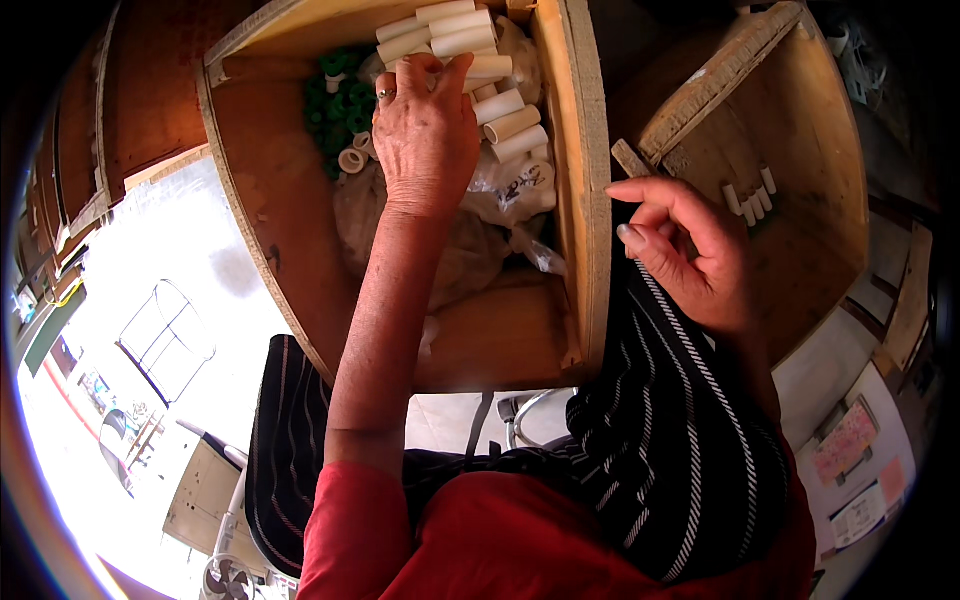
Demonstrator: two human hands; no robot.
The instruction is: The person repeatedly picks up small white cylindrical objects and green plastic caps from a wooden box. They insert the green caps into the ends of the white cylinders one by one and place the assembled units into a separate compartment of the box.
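My left hand [425, 125] reaches into a wooden box [480, 350] lying across my lap. Its fingers bend down among short white plastic tubes [463, 40], with the fingertips hidden, so I cannot tell whether they grip one. More tubes [512, 122] lie stacked by the box's right wall. To the left of this hand sit small green plastic fittings [340, 105] and a few white ring-like pieces [352, 160]. My right hand [690, 245] hovers near the box's right edge, index finger and thumb apart, the other fingers curled, nothing visible between them.
Clear plastic bags [510, 190] lie inside the box below the tubes. A second wooden box [800, 240] stands at the right, holding several small white tubes [750, 205]. At lower left a small fan [228, 578] stands near a bright floor.
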